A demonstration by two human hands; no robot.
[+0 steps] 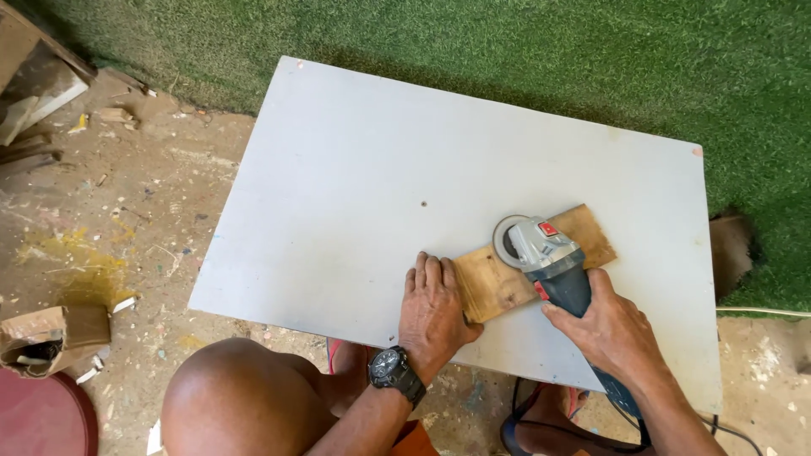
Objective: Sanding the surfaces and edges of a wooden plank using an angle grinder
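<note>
Your right hand (612,329) is wrapped around the blue body of the angle grinder (549,257), fingers closed on the grip, with the grey head and its round disc resting on the wooden board (498,283). The board lies flat on the pale grey bench (355,169), toward the bench's near right part, set at a slant so that its far end points up and to the right. The grinder disc sits on the board's middle, at its left edge; the tool's body runs back from there across the board toward you. Your left hand (432,308) lies palm down with fingers straight and together: it is open, gripping nothing, pressing on the bench with its thumb side against the near left end of the board. A black wristwatch (390,369) is on that wrist. The two hands are near each other, with the near end of the board between them. A black cord (718,426) trails from the grinder's rear, below the bench's near right corner. Beyond the bench's far edge is green artificial turf (591,51). To the left of the bench the floor (127,211) is dusty and paint-stained, with wood scraps and a torn cardboard box (51,333) lying on it. Your bare knee (228,397) shows below the bench's near edge.
</note>
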